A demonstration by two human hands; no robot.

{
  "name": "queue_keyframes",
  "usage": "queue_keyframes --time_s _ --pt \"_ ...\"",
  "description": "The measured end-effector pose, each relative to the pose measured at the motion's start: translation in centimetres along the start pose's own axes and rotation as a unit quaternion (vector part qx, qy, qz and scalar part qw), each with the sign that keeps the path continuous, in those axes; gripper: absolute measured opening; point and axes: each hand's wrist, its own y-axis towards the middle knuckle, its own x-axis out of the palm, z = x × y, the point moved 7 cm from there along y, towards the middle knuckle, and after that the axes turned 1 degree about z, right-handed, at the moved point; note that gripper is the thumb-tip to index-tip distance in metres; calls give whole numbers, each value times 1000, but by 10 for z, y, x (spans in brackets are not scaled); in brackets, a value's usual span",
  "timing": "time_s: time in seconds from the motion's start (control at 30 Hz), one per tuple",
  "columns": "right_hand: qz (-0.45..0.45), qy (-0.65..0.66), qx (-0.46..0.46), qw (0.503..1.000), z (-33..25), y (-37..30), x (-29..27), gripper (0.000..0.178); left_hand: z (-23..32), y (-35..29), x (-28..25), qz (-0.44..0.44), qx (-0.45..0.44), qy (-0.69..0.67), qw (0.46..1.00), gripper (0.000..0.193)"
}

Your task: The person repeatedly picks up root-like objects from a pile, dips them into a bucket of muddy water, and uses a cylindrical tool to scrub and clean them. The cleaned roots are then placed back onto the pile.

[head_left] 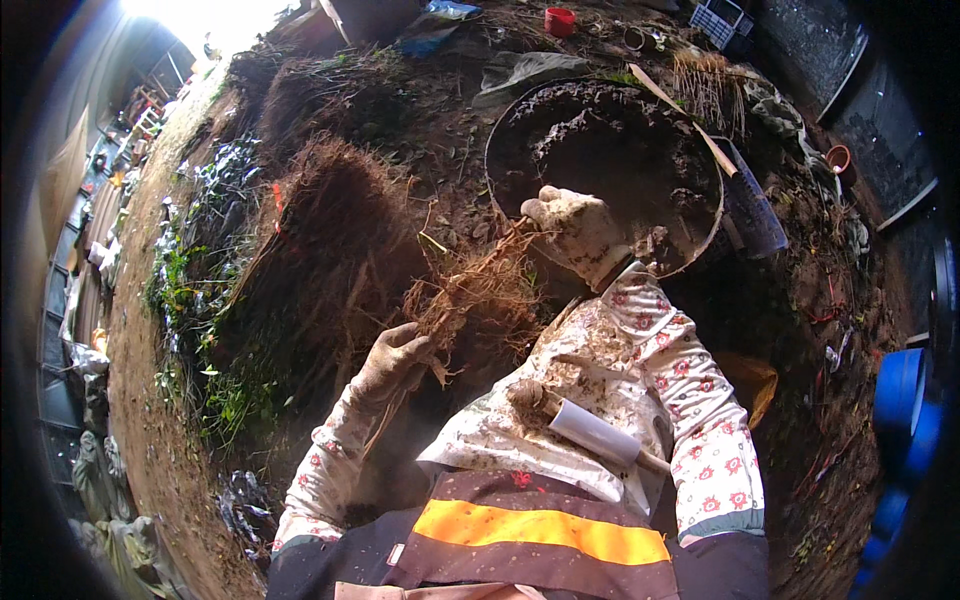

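Observation:
My left hand (393,358), in a dirty glove, grips the lower end of a clump of tangled brown roots (478,292). My right hand (575,228), gloved as well, closes on the upper end of the same clump, just in front of a large round basin of dark soil (610,150). Both sleeves are white with a red flower print and smeared with earth. A white roll with a muddy end (585,425) lies across my lap against the striped apron.
Mounds of uprooted plants with hanging roots (330,220) lie to the left, beside green weeds (200,290). A wooden-handled tool (690,115) rests across the basin. A blue barrel (900,400) stands at right. A red cup (560,20) sits at the top.

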Motion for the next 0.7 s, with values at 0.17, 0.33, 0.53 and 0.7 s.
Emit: queue_keyframes --time_s 0.17,0.33,0.53,0.7 --pt "-27 -70 134 988 -5 -17 2 18 15 10 21 -19 -5 -31 999 23" --pt "4 -64 238 969 -22 -36 25 20 5 12 2 30 34 19 999 26" --pt "34 -170 51 984 7 -48 -9 23 44 11 -7 42 107 232 966 31" --pt "-59 -141 162 975 -22 -44 -9 27 37 1 0 50 37 75 995 31"
